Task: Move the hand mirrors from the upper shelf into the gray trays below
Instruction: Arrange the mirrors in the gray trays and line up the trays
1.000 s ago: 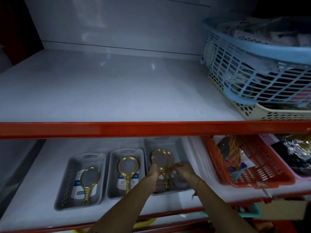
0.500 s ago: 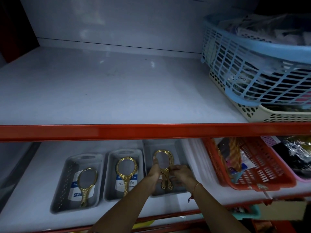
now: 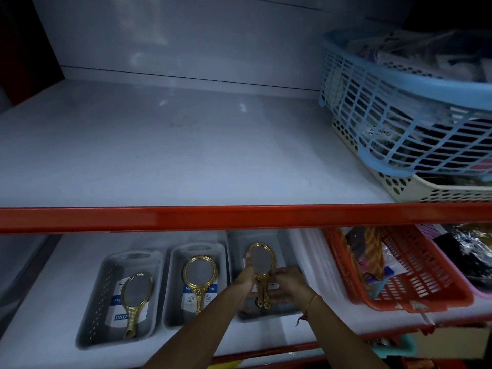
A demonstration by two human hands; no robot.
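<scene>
Three gray trays stand side by side on the lower shelf. The left tray holds one gold hand mirror. In the middle tray lies a second gold mirror. Over the right tray both my hands hold stacked gold mirrors: two handle ends show at the bottom. My left hand grips the left rim of the oval. My right hand pinches the handle. The white upper shelf shows no mirrors.
A blue basket sits on a cream perforated basket at the upper shelf's right. A red basket of goods stands right of the trays, with a pink container beyond it. The red shelf rail crosses above my hands.
The mirrors in my hands, fanned apart a second ago, are now stacked together and held lower over the right tray. The other two mirrors have not moved.
</scene>
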